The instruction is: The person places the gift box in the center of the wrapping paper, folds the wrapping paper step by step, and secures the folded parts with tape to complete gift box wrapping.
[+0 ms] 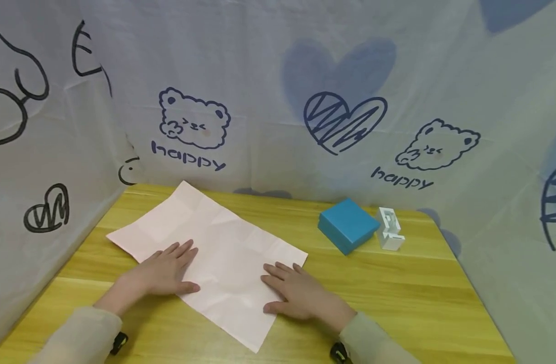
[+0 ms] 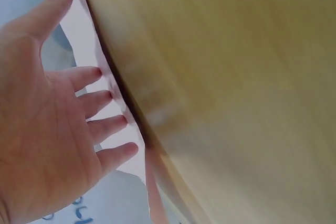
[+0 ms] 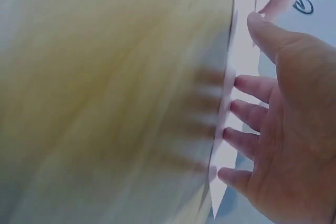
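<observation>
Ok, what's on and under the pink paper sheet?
Left hand and right hand rest on the pink paper sheet. Wood-grain tabletop shows around it; whatever's underneath is covered.

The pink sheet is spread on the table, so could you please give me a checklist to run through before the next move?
1. Pink sheet smooth: not ok, faintly wrinkled in the head view.
2. Sheet wholly on the table: cannot tell, its far corner reaches the table's far edge.
3. Left grip over the sheet: ok, fingers extended on its left part.
4. Right grip over the sheet: ok, fingers extended near its right end.
5. Blue box clear of the sheet: ok, a gap shows between them.
6. White piece apart from the blue box: cannot tell, they may touch.
</observation>
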